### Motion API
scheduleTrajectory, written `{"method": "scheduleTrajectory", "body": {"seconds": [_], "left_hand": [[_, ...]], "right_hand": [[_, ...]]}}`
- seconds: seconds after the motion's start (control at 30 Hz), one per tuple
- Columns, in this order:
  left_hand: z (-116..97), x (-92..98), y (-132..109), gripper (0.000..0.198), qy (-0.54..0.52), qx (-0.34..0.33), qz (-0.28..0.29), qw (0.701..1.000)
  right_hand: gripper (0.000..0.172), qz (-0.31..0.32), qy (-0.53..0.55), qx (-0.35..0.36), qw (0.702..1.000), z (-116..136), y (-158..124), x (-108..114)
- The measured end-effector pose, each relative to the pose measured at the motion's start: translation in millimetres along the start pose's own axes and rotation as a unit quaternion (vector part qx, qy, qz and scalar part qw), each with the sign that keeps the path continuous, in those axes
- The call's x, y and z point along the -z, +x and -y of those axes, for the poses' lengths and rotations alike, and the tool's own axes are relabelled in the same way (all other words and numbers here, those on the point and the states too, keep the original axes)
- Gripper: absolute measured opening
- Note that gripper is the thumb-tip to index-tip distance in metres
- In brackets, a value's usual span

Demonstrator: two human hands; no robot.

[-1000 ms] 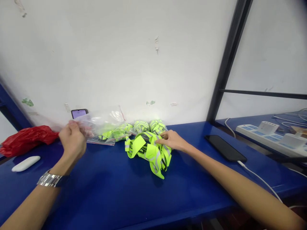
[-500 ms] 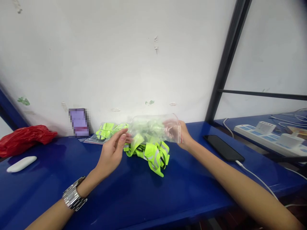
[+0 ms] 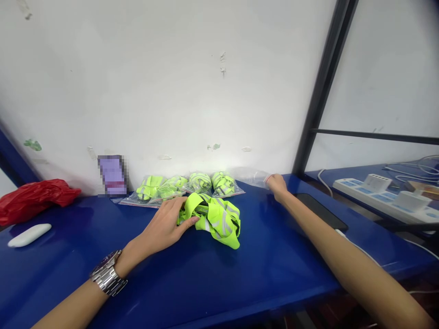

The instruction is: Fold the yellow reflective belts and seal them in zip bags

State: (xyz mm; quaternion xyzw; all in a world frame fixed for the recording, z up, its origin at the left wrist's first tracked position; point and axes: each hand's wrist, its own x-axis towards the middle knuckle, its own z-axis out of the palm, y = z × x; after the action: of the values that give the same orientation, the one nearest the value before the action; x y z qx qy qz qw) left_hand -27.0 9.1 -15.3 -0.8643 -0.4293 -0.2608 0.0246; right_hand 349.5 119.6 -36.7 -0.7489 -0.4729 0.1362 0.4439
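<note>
A crumpled bundle of neon-yellow reflective strap vest (image 3: 221,219) with silver stripes lies on the blue table (image 3: 192,283). My left hand (image 3: 166,224) grips its left end, thumb in front and fingers partly hidden behind the straps. Farther right, close to the wall, my right hand (image 3: 277,186) is closed on the red-striped edge of a clear zip bag (image 3: 249,174). The bag stretches leftward from the fist and looks flat. Behind the bundle, several bagged neon vests (image 3: 222,183) lie in a row along the wall.
A red plastic bag (image 3: 37,198) and a white oval case (image 3: 30,235) lie at the left. A phone with a purple screen (image 3: 113,176) leans on the wall. On the right are a black phone (image 3: 320,211) with a cable, a power strip (image 3: 387,196) and a dark metal post (image 3: 325,82).
My right hand has moved right with the clear bag, uncovering the bagged vests behind. My left hand has moved slightly right and down and taken hold of the loose vest.
</note>
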Motion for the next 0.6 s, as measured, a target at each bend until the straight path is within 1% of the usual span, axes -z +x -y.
{"method": "scheduleTrajectory", "body": {"seconds": [0.07,0.13,0.2,0.3,0.37,0.47,0.53,0.6], "left_hand": [[2,0.8,0,0.046,-0.044,0.003,0.003,0.999],[4,1.6,0,0.045,-0.087,-0.002,0.002,0.996],[4,2.6,1,0.043,-0.124,-0.004,0.000,0.992],[1,4.8,1,0.041,-0.156,0.009,-0.004,0.988],[-2,6.3,2,0.038,-0.166,0.028,-0.008,0.986],[-5,7.3,1,0.032,-0.169,0.061,-0.020,0.984],[-6,6.7,1,0.031,-0.172,0.082,-0.029,0.981],[-6,5.1,2,0.033,-0.183,0.100,-0.036,0.977]], "right_hand": [[0.032,-0.004,-0.036,0.006,0.999,-3,7,6],[0.032,0.015,-0.076,0.024,0.997,-5,13,13],[0.029,0.062,-0.111,0.059,0.990,-8,17,19],[0.027,0.147,-0.170,0.119,0.967,-10,19,23],[0.035,0.187,-0.210,0.151,0.948,-9,17,27],[0.058,0.229,-0.254,0.176,0.923,-6,14,38],[0.067,0.246,-0.267,0.186,0.913,-1,13,50],[0.073,0.246,-0.266,0.201,0.910,6,12,63]]}}
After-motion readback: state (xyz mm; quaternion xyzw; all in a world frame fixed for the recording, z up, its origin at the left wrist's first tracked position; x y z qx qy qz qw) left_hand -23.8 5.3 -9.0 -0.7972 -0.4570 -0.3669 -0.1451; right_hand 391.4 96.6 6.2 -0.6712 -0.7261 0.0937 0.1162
